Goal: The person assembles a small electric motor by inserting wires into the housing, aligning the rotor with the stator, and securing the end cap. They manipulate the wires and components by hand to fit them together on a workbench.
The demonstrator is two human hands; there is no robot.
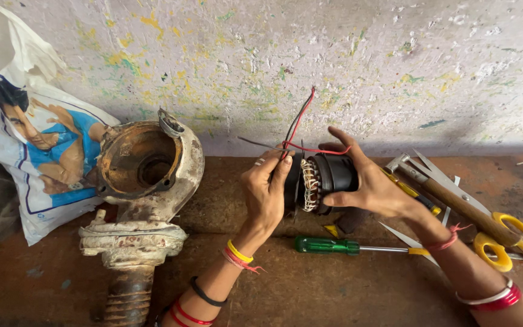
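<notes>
Near the back edge of the workbench [310,290], just before the speckled wall [334,60], a black motor coil [322,181] is held up between both hands. Its red and black wires [298,124] rise upward. The right hand [370,184] cups its far end, fingers curled round it; the left hand [266,194] pinches the near rim. A green screwdriver [328,245] lies below; scissors [509,239] lie toward the right edge, and a rusty pump housing [143,181] toward the left.
</notes>
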